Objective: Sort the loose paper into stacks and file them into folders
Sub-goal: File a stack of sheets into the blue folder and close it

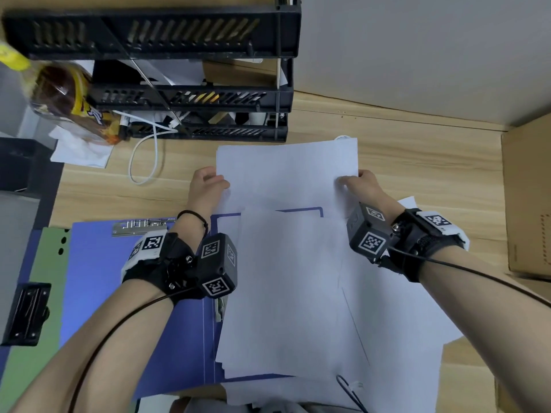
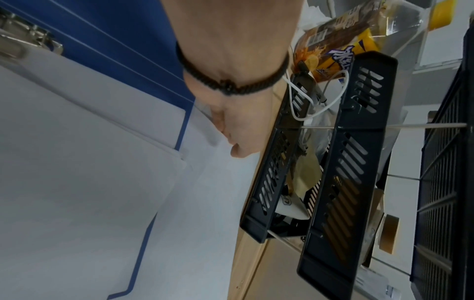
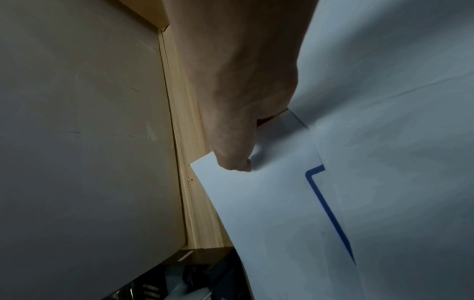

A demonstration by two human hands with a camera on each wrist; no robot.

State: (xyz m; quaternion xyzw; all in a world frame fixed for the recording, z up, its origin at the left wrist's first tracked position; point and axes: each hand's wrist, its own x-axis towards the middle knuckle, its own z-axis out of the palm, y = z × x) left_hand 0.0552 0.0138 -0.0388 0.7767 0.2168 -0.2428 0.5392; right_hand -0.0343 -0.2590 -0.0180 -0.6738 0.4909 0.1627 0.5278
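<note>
both hands on the paper now: the left hand (image 1: 205, 183) pinches the left edge of a white sheet (image 1: 286, 171), thumb on top, and the right hand (image 1: 362, 183) pinches the opposite edge, thumb pressed flat on the sheet's corner in the right wrist view. the sheet sits between the two hands, stretched across the far side of the work area, its near edge overlapping the loose paper pile (image 1: 298, 293). it's plain and blank, no print visible, slightly bowed at the right side. the pile below is fanned out untidily, sheets skewed at different angles, spread over the right half of an open blue folder (image 1: 98, 278) whose metal clip (image 1: 140, 226) shows at its top left. a green folder (image 1: 32, 308) with a black clip lies under the blue one at the left. everything rests on a wooden desk (image 1: 417, 162). beyond the sheet stands a black stacked letter tray (image 1: 190, 90), with a white cable (image 1: 146, 156) looping out of it and a snack bag (image 1: 68, 96) beside it. a cardboard box (image 1: 527, 198) sits at the right.
</note>
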